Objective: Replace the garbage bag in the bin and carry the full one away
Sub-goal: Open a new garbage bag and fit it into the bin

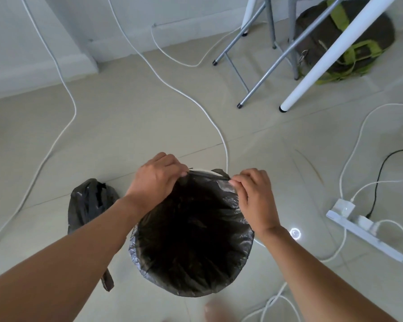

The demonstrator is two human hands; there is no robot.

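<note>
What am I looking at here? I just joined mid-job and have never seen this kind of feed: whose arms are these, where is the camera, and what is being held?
There is no machine: a person works with bare hands, filmed by one wide-angle camera on their head, looking down. The left hand and right hand each pinch the far edge of a black garbage bag, stretching it over the bin rim, which shows white between the hands. On the tiled floor, left of the bin, lies another dark bag, apparently the full one. Also on the floor: white cables, a power strip, folding chair legs and a green-strapped duffel bag.
</note>
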